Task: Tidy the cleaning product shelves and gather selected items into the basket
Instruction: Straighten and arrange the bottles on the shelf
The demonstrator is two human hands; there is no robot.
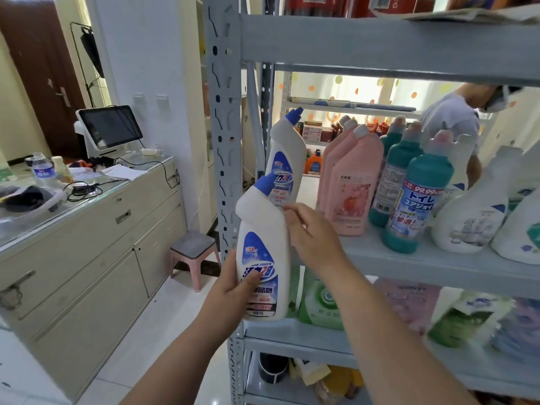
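Left hand grips the lower body of the white blue-capped cleaner bottle, thumb across its label. You hold it roughly upright, just right of the grey shelf post. Your right hand has its fingers straight and loose at the bottle's shoulder, contact blurred. Matching second bottle stands just right of the post, with pink bottles and teal bottles further right of it.
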